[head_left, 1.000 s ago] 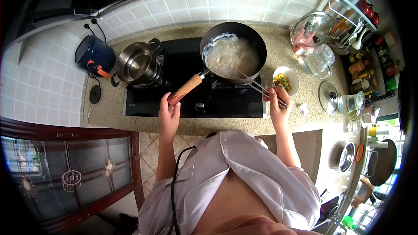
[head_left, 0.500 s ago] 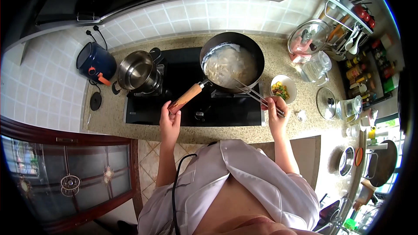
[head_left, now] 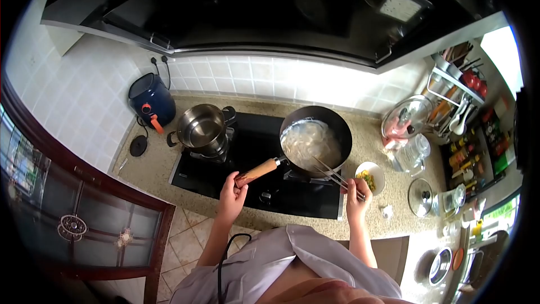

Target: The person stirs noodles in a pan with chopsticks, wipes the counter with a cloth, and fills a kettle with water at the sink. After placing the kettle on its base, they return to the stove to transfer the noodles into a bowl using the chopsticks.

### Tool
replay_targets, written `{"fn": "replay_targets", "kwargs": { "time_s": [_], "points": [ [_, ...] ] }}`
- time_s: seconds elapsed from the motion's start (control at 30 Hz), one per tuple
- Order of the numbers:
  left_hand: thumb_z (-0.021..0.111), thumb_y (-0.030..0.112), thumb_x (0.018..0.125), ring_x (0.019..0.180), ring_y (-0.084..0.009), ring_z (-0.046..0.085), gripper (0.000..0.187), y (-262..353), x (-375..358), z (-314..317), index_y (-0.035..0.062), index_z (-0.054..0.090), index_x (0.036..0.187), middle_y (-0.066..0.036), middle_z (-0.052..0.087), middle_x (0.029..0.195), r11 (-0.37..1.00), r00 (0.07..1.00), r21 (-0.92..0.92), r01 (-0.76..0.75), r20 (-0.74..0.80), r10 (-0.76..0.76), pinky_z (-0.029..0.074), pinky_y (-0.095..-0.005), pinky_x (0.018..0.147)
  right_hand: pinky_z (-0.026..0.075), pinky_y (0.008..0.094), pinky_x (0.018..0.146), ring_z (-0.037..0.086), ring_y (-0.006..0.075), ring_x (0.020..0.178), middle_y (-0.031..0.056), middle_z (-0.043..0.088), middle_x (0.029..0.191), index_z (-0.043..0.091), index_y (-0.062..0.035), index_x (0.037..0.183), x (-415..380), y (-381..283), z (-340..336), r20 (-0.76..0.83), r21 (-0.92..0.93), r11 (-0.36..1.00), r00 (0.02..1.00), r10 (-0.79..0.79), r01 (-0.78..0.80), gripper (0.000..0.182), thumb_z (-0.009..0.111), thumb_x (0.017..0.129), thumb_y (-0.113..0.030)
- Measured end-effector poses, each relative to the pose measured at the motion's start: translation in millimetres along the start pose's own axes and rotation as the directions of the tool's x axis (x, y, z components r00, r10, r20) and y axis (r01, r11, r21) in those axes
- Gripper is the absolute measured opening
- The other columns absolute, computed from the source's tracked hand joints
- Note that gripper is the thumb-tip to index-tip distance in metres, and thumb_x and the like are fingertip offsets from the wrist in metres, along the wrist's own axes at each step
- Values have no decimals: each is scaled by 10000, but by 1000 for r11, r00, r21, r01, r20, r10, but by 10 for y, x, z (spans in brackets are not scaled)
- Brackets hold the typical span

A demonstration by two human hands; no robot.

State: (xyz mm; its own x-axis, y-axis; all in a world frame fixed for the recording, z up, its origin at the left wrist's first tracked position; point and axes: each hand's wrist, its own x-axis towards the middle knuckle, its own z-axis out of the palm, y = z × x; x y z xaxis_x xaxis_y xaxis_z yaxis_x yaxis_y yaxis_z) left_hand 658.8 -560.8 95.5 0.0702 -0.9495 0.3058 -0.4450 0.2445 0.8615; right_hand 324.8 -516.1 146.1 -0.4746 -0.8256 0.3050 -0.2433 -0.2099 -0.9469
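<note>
Your wide lens curved the counter [head_left: 151, 179] and blackened the corners. Daylight from the window [head_left: 503, 208] on the right glared over the nearby worktop [head_left: 417, 256]; above you, the overhead unit [head_left: 253, 17] lay dark, while food [head_left: 309, 145] in the pan [head_left: 342, 135] looked hazy.

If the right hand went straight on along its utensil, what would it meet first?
Probably the near rim of the wooden-handled pan, though depth is unclear and the right hand might pass above it.
</note>
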Motion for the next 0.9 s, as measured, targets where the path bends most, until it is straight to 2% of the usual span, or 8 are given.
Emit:
{"fn": "replay_targets", "kwargs": {
  "time_s": [0.47,0.77,0.83,0.9],
  "points": [
    [640,80,848,580,-85,464,450,12,9,-13,20,464,1258,-67,590,913,999,999,7,40,7,-40,444,-224,542,489,218,543,597,99,574,67,636,701,583,33,813,72,-17,88,32,103,994,999,37,-40,195,539,946,-102],
    [649,80,838,582,-91,470,459,-63,-5,8,25,470,1257,-72,590,913,999,999,7,36,-8,-36,444,-229,538,500,211,540,612,95,578,61,641,690,606,37,810,70,-14,20,28,108,994,1000,-1,-2,199,557,934,-110],
    [651,71,834,586,-91,468,463,-19,-13,6,26,472,1259,-67,592,914,998,1000,67,11,-18,-9,449,-230,551,495,204,538,610,84,587,59,636,679,610,38,807,68,27,-9,26,69,998,1000,3,-5,201,562,932,-113],
    [647,65,837,596,-87,469,467,52,1,-5,29,468,1267,-60,591,916,999,1000,48,26,0,-26,451,-225,566,498,206,536,614,85,601,59,635,676,613,41,808,61,-26,-15,24,51,999,1000,1,-2,197,568,928,-109]
  ]
}}
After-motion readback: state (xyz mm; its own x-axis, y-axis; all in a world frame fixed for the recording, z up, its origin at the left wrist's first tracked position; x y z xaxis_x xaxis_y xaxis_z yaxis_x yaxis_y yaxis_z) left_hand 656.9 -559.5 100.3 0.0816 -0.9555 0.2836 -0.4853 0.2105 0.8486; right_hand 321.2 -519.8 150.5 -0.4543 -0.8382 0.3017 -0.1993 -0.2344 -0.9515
